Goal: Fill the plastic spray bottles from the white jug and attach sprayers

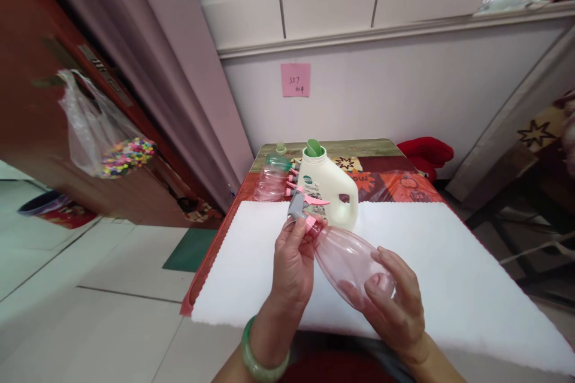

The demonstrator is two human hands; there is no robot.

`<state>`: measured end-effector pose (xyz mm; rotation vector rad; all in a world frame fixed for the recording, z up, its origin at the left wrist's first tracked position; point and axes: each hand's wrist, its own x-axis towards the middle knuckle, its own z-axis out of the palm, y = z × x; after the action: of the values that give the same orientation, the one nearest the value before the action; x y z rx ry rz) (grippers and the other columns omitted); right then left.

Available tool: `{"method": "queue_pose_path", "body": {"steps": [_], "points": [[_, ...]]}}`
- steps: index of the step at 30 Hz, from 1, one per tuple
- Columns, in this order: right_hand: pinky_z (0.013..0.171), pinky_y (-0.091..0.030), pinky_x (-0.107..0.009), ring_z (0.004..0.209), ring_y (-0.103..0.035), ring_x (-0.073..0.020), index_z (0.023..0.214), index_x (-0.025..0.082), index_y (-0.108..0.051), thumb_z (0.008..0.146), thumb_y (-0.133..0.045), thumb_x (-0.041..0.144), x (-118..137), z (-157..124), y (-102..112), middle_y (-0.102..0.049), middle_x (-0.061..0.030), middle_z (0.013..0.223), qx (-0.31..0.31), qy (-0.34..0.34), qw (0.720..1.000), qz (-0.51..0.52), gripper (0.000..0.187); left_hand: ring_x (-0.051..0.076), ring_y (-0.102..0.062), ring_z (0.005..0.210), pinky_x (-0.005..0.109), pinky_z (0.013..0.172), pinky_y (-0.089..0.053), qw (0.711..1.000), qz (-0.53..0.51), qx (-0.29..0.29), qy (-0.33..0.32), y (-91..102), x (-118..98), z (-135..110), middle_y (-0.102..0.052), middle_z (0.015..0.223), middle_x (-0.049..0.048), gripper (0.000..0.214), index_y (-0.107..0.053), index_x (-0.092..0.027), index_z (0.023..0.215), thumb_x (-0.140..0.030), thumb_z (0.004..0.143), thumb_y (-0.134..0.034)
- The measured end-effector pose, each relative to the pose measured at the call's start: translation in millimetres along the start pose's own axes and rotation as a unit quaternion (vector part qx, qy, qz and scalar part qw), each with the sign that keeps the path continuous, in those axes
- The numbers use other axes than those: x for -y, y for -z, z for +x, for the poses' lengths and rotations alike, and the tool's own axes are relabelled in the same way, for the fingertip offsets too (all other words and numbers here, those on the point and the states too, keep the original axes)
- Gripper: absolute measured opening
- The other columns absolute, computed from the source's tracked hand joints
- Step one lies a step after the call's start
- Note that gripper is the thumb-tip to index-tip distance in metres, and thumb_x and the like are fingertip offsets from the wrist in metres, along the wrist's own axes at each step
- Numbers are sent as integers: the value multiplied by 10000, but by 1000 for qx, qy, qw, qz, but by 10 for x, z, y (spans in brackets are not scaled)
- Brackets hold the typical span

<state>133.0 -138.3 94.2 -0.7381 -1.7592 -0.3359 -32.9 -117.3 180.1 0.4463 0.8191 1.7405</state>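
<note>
A clear pink spray bottle [344, 254] is tilted between my two hands over the white mat. My left hand [294, 260], a green bangle on its wrist, grips the pink collar below the grey and pink trigger head [299, 206]. Around the bottle's base wraps my right hand [398, 302], its fingers seen partly through the plastic. Just behind the trigger head stands an upright cream jug [336, 185] with a handle and a green piece in its mouth, its label partly hidden. To its left are clear bottles [272, 182] and more pink and grey trigger heads [292, 176].
The white mat [417, 263] covers the front of the table. A small green cap [281, 148] lies near the back edge. A pink note [295, 80] is on the wall. At left, a plastic bag [103, 131] with colourful pieces hangs from the door handle.
</note>
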Motion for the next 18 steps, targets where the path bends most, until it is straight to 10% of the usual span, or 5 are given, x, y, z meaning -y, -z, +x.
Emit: {"method": "queue_pose_path", "body": {"steps": [18], "points": [[1064, -602, -414, 1446, -489, -252, 1293, 373, -598, 654, -909, -16, -2, 109, -4, -372, -34, 1645, -14, 97, 995, -18, 810, 170, -730, 798, 298, 786, -578, 996, -41, -61, 42, -9, -90, -55, -788, 845, 77, 281, -777, -144, 833, -371, 708, -886]]}}
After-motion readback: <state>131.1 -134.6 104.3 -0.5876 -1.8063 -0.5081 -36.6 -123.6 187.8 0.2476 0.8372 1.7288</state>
